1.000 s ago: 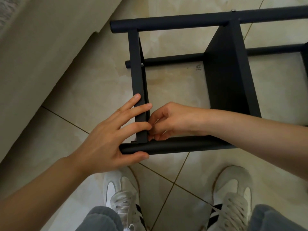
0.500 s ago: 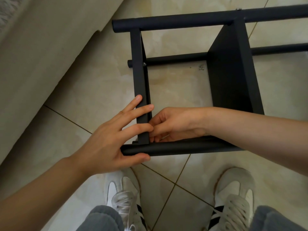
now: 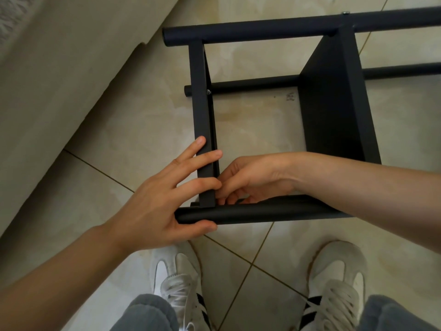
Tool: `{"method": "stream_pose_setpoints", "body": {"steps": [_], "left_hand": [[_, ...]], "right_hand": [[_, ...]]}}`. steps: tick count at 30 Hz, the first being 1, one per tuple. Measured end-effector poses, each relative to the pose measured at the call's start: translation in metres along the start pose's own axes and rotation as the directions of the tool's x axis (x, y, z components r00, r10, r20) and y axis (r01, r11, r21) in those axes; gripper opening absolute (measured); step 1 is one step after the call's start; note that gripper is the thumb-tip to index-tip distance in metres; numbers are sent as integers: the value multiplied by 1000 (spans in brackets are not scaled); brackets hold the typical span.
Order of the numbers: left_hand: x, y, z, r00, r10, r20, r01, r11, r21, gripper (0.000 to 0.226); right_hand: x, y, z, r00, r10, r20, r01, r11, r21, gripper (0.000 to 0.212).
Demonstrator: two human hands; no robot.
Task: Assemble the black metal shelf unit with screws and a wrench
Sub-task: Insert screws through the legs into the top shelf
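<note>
The black metal shelf unit lies on its side on the tiled floor. Its near tube (image 3: 274, 212) runs left to right in front of my feet, and a flat crossbar (image 3: 201, 103) joins it to the far tube (image 3: 262, 29). My left hand (image 3: 162, 201) rests on that corner with straight, spread fingers across the crossbar and its thumb along the near tube. Inside the frame, my right hand (image 3: 253, 180) has its fingertips curled and pinched at the joint, on what seems to be a screw, mostly hidden. A black shelf panel (image 3: 334, 103) stands further right. No wrench is in view.
A fitted screw (image 3: 208, 92) shows on the crossbar and another screw head (image 3: 345, 12) on the far tube. A beige upholstered edge (image 3: 59, 80) runs along the left. My white shoes (image 3: 176, 278) stand just before the near tube.
My right hand's fingers have shifted slightly at the joint and its wrist has turned a little. My left hand has stayed on the corner.
</note>
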State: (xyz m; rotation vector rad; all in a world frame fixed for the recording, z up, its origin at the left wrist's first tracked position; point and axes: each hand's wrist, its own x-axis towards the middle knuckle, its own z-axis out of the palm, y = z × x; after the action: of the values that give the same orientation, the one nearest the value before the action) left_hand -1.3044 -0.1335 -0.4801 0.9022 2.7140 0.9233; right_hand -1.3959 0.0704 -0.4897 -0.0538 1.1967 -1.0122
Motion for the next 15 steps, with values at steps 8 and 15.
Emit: {"method": "stream_pose_setpoints", "body": {"steps": [8, 15], "left_hand": [[0, -1, 1, 1000, 3, -4, -3, 1000, 1, 50], [-1, -2, 2, 1000, 8, -7, -8, 1000, -3, 49]], "right_hand": [[6, -1, 2, 1000, 20, -9, -21, 999, -43, 17], [5, -2, 2, 999, 0, 42, 0, 1000, -9, 18]]}}
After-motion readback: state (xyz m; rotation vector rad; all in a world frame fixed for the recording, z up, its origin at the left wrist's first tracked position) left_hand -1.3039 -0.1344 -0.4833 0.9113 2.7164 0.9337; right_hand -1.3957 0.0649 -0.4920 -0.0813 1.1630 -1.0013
